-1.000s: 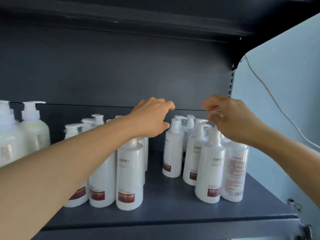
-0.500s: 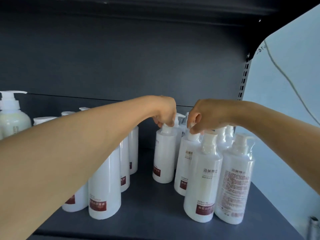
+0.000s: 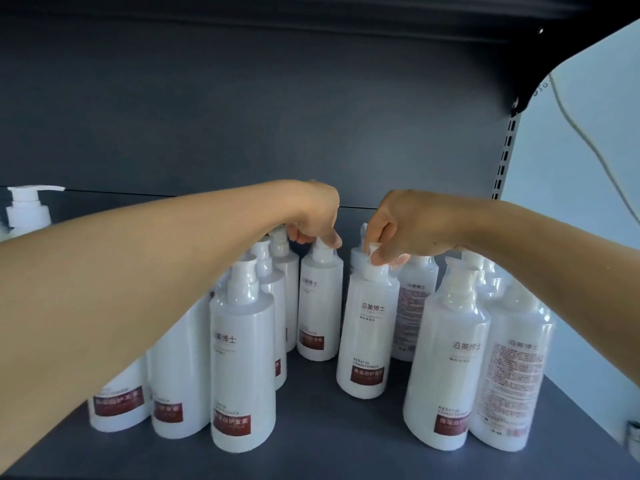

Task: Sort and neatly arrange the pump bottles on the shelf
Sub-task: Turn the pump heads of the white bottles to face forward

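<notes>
Several white pump bottles with dark red labels stand on a dark grey shelf [image 3: 311, 441]. My left hand [image 3: 317, 220] grips the pump head of a bottle [image 3: 320, 306] at the back centre. My right hand [image 3: 398, 230] pinches the pump head of a neighbouring bottle [image 3: 369, 327], just to the right. A cluster of bottles [image 3: 242, 358] stands under my left forearm, in rows. Two more bottles [image 3: 446, 362] stand at the right front, one with its back label facing me. Other bottles behind my right hand are partly hidden.
A rounder, pale bottle with a white pump [image 3: 26, 206] stands at the far left. The shelf above and the dark back panel close in the space. A slotted upright [image 3: 504, 150] and a wall with a cable [image 3: 588, 140] lie to the right.
Both hands came from above the bottles down onto two pump heads and closed on them. The camera has moved closer and lower, so the bottles look larger.
</notes>
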Motion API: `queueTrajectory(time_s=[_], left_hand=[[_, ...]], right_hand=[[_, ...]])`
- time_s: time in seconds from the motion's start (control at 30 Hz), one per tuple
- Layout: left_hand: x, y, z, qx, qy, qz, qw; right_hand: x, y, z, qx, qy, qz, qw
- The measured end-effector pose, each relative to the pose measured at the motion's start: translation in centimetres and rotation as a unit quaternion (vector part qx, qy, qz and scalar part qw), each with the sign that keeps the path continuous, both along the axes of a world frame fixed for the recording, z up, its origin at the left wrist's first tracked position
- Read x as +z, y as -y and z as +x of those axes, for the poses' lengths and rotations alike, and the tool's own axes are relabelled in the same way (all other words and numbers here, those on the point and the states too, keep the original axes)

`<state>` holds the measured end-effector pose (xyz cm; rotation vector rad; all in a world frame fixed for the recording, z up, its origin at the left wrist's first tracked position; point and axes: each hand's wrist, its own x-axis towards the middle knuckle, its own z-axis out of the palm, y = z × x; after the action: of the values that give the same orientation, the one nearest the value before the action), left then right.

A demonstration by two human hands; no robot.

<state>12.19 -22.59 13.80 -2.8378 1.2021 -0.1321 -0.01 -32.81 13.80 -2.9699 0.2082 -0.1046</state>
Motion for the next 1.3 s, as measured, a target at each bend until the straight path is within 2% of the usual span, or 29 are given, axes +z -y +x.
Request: queueTrajectory(time_s=[0.1, 0.3, 0.67, 0.83, 1.0, 1.2, 1.3], left_hand=[[0.1, -0.2, 0.3, -0.011, 0.004, 0.004, 1.0], [0.6, -1.0, 0.8, -0.051, -0.048, 0.0, 0.998], [0.0, -1.1, 1.4, -0.046, -0.02, -0.031, 0.998], [0.8, -2.5, 1.6, -0.056, -0.077, -0.05, 0.994], [2.0, -4.6, 1.6, -0.065, -0.036, -0.092, 0.993], [1.6, -6.0, 1.5, -0.07, -0.023, -0.093, 0.993], [1.4, -6.3, 1.3, -0.071, -0.013, -0.092, 0.993]], right_hand=[[0.0, -1.2, 0.2, 0.002, -0.003, 0.005, 1.0], [-0.3, -2.4, 0.1, -0.026, 0.022, 0.025, 0.999], [-1.6, -3.9, 0.6, -0.063, 0.08, 0.077, 0.992], [-1.8, -4.6, 1.1, -0.065, 0.096, 0.094, 0.989], [-1.9, -6.0, 1.6, -0.05, 0.108, 0.093, 0.988], [-2.0, -6.5, 1.6, -0.049, 0.118, 0.049, 0.991], [-2.5, -6.3, 1.5, -0.058, 0.127, 0.074, 0.987]])
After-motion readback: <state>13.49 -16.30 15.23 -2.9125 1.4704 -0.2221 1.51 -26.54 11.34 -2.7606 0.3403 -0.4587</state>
